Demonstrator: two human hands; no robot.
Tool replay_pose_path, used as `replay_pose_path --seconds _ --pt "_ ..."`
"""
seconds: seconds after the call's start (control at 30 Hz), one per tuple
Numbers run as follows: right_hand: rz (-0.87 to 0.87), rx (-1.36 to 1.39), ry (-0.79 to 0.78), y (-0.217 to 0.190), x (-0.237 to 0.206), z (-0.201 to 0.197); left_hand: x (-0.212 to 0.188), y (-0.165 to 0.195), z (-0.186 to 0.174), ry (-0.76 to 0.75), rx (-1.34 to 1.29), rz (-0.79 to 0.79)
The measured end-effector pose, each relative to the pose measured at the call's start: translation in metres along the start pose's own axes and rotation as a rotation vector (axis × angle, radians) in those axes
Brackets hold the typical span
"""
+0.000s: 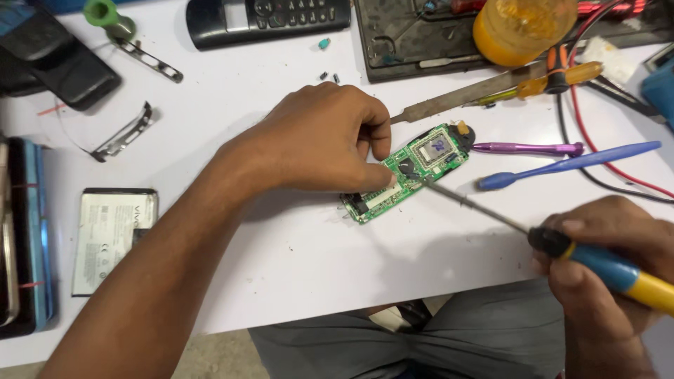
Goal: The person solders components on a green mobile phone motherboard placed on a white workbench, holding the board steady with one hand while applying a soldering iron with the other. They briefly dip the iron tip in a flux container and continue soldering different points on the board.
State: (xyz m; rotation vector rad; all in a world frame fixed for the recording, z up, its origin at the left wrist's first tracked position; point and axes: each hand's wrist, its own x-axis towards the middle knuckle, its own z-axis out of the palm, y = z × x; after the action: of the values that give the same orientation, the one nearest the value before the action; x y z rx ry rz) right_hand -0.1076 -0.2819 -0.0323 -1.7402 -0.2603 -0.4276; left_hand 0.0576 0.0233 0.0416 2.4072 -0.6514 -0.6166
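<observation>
A small green circuit board (421, 165) lies on the white table (295, 245) near the middle. My left hand (319, 137) presses down on its left part, thumb and forefinger pinching the board's edge. My right hand (611, 281), at the lower right, grips a soldering iron (604, 265) with a blue and yellow handle. Its thin metal tip (428, 184) touches the board near the middle. A metal shield and a small black round part sit on the board's right end.
Purple tweezers (526, 148) and a blue pry tool (569, 163) lie right of the board, a metal file (463, 98) behind it. A flat battery (112, 235) lies at left, a dark handset (267, 20) and an orange jar (523, 28) at the back, red and black wires (597, 151) right.
</observation>
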Motion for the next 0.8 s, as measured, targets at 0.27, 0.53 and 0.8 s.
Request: replay_pose_path --seconds 0.27,0.53,0.8 --pt "0.127 -0.059 -0.096 -0.011 -0.022 -0.015 -0.005 0.013 -0.003 -0.003 0.015 -0.033" --pt "0.057 0.128 -0.929 0.083 0.001 -0.119 -0.006 0.021 -0.005 -0.050 0.050 -0.069" --pt "0.190 -0.113 -0.421 0.066 -0.066 -0.128 -0.006 0.027 -0.008 -0.122 0.066 -0.146"
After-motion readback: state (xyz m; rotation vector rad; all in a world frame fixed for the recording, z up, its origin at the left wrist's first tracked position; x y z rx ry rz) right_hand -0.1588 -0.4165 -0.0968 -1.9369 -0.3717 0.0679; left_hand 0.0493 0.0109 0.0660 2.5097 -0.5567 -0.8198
